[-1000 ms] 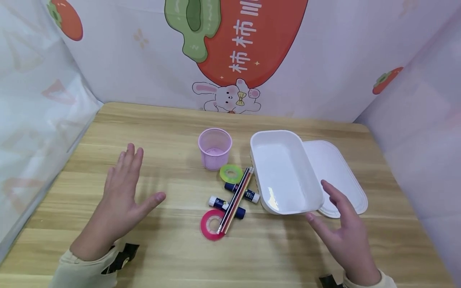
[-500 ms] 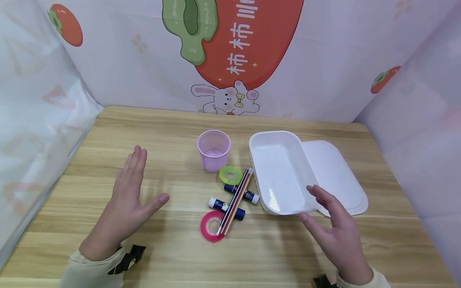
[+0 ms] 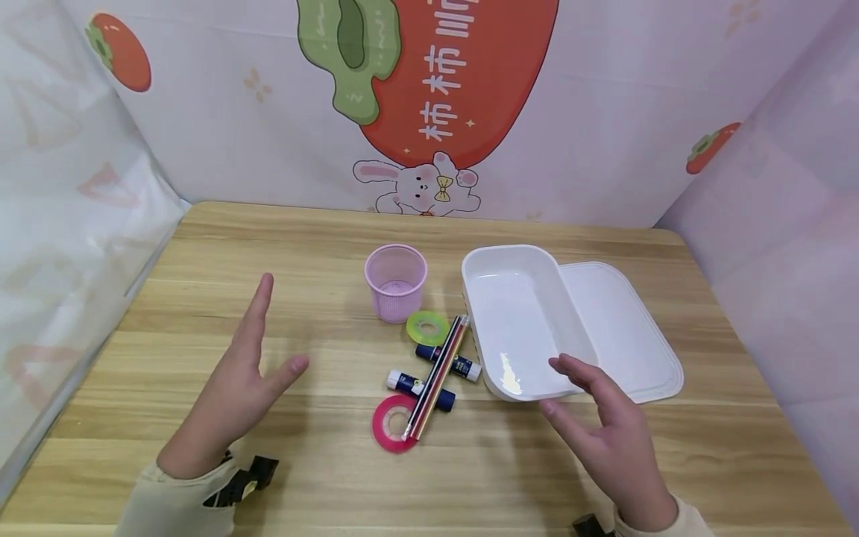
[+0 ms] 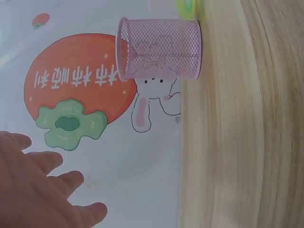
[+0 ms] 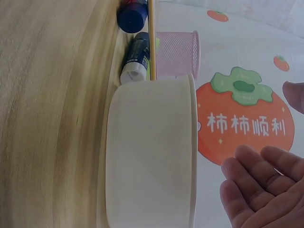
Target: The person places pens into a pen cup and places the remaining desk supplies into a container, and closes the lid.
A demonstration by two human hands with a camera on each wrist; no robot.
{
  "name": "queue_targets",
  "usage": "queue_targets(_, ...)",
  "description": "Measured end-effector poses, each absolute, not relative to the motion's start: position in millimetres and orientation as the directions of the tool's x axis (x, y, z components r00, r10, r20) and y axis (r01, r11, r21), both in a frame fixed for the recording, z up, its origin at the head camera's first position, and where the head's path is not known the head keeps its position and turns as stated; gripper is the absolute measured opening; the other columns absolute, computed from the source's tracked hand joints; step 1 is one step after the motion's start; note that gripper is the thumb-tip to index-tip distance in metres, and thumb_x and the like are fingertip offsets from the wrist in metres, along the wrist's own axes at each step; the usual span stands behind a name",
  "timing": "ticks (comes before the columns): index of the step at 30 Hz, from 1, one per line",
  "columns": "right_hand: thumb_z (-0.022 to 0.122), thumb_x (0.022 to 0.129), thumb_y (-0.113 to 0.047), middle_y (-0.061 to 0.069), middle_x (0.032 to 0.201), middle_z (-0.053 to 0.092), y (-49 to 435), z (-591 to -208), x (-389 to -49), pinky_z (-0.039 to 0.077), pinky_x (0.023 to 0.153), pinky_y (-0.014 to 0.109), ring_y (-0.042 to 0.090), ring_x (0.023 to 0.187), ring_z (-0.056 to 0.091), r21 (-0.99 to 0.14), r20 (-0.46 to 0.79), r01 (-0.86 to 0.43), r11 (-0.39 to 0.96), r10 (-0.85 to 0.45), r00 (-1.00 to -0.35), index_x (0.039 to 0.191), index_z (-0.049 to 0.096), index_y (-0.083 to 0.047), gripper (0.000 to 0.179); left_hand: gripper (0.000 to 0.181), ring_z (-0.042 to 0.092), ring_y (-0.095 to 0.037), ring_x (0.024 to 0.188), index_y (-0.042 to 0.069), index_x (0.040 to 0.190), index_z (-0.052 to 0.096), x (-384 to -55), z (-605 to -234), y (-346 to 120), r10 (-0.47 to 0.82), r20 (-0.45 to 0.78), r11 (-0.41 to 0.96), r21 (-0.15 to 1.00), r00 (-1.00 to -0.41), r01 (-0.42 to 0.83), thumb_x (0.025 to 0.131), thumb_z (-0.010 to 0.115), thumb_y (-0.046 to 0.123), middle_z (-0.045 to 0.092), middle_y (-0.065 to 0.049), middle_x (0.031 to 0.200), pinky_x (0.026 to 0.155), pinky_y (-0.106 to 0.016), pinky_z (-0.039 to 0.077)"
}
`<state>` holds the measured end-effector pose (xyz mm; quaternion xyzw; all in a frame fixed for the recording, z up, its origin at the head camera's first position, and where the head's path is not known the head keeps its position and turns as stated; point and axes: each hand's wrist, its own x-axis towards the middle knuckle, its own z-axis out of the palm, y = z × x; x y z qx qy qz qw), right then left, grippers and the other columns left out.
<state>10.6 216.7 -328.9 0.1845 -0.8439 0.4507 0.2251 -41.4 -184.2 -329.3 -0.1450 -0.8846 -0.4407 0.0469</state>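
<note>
My left hand [image 3: 231,391] hovers over the left of the table with fingers straight and thumb spread, holding nothing. My right hand [image 3: 614,440], fingers slightly bent, hovers by the near right corner of a white plastic box [image 3: 513,321] and overlaps its rim in the head view; nothing is in its grasp. The box stands uncovered, and its lid [image 3: 627,328] lies flat to the right, partly hidden. Left of the box, several pencils [image 3: 434,384] lie across two glue sticks [image 3: 406,382] and a pink tape roll [image 3: 379,426]. A yellow-green tape roll [image 3: 414,329] touches this group's far end.
An upright pink mesh pen cup [image 3: 396,304] stands behind the tape, also visible in the left wrist view. The wooden table [image 3: 309,239] ends against a printed cloth backdrop [image 3: 577,164], with further cloth at both sides.
My right hand has drifted left, overlapping more of the box. My left hand shifted slightly right and turned, its fingers lining up behind one another. The objects stay put; the head view tilted slightly.
</note>
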Motion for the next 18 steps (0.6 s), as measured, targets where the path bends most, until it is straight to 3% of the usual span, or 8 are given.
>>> queue_targets(6, 0.077, 0.062, 0.010, 0.013, 0.106, 0.066, 223, -347, 8, 0.042, 0.090, 0.017, 0.014, 0.101, 0.058, -0.675, 0.534, -0.500, 0.542, -0.108, -0.838, 0.118, 0.059, 0.001, 0.060, 0.090, 0.000, -0.018, 0.141, 0.031, 0.149, -0.002, -45, -330, -185, 0.222, 0.212, 0.490, 0.819, -0.952, 0.297, 0.087, 0.063, 0.019, -0.001, 0.009, 0.155, 0.104, -0.067, 0.009)
queue_targets(11, 0.077, 0.066, 0.008, 0.010, 0.103, 0.067, 219, -351, 9, 0.045, 0.086, 0.016, 0.014, 0.096, 0.060, -0.697, 0.505, -0.477, 0.536, -0.105, -0.856, 0.119, 0.060, -0.004, 0.057, 0.087, 0.002, -0.020, 0.141, 0.035, 0.148, 0.000, -49, -333, -184, 0.208, 0.185, 0.483, 0.835, -0.961, 0.265, 0.088, 0.061, 0.022, 0.000, 0.010, 0.155, 0.097, -0.074, 0.014)
queue_targets(18, 0.075, 0.071, 0.007, 0.006, 0.097, 0.067, 210, -354, 12, 0.049, 0.081, 0.017, 0.015, 0.085, 0.064, -0.747, 0.437, -0.434, 0.504, -0.119, -0.891, 0.117, 0.061, -0.005, 0.050, 0.088, 0.005, -0.016, 0.141, 0.037, 0.148, 0.004, -55, -337, -183, 0.183, 0.182, 0.495, 0.832, -0.966, 0.251, 0.087, 0.065, 0.021, 0.004, 0.011, 0.154, 0.108, -0.061, 0.011)
